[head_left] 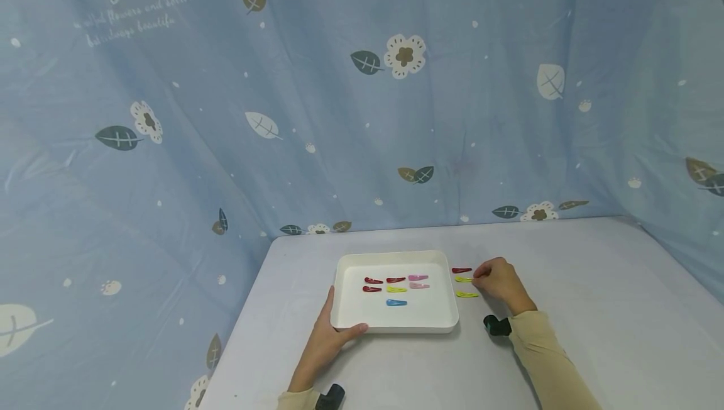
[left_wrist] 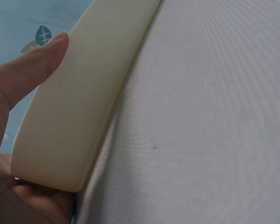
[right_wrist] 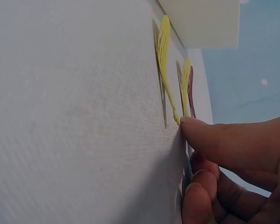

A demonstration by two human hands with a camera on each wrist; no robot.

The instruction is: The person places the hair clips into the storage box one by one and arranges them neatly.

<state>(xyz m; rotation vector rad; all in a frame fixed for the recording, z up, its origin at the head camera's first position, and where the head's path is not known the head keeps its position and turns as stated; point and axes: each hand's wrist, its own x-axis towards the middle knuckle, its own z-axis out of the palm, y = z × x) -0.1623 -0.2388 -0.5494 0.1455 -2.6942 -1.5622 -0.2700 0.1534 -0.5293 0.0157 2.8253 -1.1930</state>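
Note:
My left hand [head_left: 328, 337] grips the near-left corner of a shallow white tray [head_left: 396, 329], the thumb on its front wall and the fingers along its left side. Inside the tray lie snap hair clips: several red ones, among them one red clip [head_left: 371, 289], a yellow one [head_left: 396, 289], two pink ones and a blue clip [head_left: 396, 302]. Right of the tray, my right hand [head_left: 500, 281] pinches the end of a yellow hair clip [head_left: 463, 279] between thumb and fingers. Another yellow clip [right_wrist: 164, 46] lies nearer me, and a red clip [head_left: 461, 270] lies just beyond.
A white cloth covers the table [head_left: 594, 309]. Behind it hangs a blue curtain [head_left: 339, 83] with leaves and flowers, which also runs down the left side. Dark wrist devices, such as the right one [head_left: 497, 326], sit at both sleeves.

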